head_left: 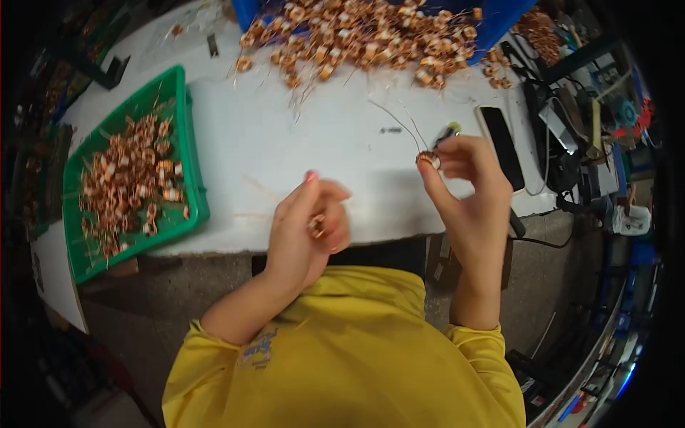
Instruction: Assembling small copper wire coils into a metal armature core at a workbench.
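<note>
Between the thumb and fingertips of my right hand [467, 182] is a small copper-wound coil [428, 160]. Two long thin wire leads rise from it toward the far left. My left hand [307, 228] is somewhat blurred, its fingers curled around another copper coil [317, 225] in the palm. Faint wires stretch left from that hand over the white table [242, 150]. Both hands hover above the near part of the table, apart from each other.
A green tray [191, 143] of copper coils stands at the left. Many more coils [371, 39] spill from a blue bin [503, 25] at the back. A phone [503, 146] lies right of my right hand, near cables and clutter. A small dark-and-yellow item [449, 131] lies behind that hand.
</note>
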The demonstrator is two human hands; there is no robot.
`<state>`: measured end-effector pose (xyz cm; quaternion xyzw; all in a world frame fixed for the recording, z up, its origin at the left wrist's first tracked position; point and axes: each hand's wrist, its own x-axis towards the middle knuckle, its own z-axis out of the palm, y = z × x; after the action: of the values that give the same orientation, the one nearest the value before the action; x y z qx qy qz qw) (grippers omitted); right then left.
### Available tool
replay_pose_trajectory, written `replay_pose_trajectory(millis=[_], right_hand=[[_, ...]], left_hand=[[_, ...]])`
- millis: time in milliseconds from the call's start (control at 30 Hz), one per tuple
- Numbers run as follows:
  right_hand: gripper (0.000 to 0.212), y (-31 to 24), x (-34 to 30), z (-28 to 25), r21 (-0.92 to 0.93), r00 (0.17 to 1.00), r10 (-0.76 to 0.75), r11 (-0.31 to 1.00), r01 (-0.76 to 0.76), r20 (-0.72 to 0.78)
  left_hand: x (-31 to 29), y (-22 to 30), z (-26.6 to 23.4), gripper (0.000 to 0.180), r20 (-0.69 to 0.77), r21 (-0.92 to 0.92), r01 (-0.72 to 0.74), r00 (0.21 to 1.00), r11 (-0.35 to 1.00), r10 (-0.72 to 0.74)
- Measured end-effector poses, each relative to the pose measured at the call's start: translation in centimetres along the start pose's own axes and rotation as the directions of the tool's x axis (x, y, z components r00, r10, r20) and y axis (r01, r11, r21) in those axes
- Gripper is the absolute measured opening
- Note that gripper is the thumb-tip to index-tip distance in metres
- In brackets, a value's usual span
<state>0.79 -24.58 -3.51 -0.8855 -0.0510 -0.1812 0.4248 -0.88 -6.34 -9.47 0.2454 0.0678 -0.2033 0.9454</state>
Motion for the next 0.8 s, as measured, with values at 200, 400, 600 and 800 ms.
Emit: replay_pose_trajectory(millis=[200,400,600,800], right_hand=[[0.025,-1.8,-4.0,0.5,0.347,0.985,0.098,0.927,-0.143,0.144],[0.035,-1.6,-4.6,-1.2,0.351,0.950,-0.096,0.936,-0.015,0.298],[0.050,2.1,-4.4,-0.9,0.602,0.917,-0.012,0.758,-0.252,0.398],[0.079,2.2,-5.6,2.2,0.738,0.924,-0.149,0.652,-0.175,0.351]], left_hand=[[-0.5,-1.6,2.6,0.022,-0.060,0.283,0.019,0.998,0.959,-0.002],[-1.1,-2.7,1.2,0.022,0.159,0.258,-0.041,0.987,0.965,-0.001],[-1.9,-2.2,0.5,0.033,0.202,-0.082,0.224,0.958,0.971,-0.204],[-2.1,-2.0,0.5,0.029,0.182,-0.072,0.207,0.964,0.976,-0.191]])
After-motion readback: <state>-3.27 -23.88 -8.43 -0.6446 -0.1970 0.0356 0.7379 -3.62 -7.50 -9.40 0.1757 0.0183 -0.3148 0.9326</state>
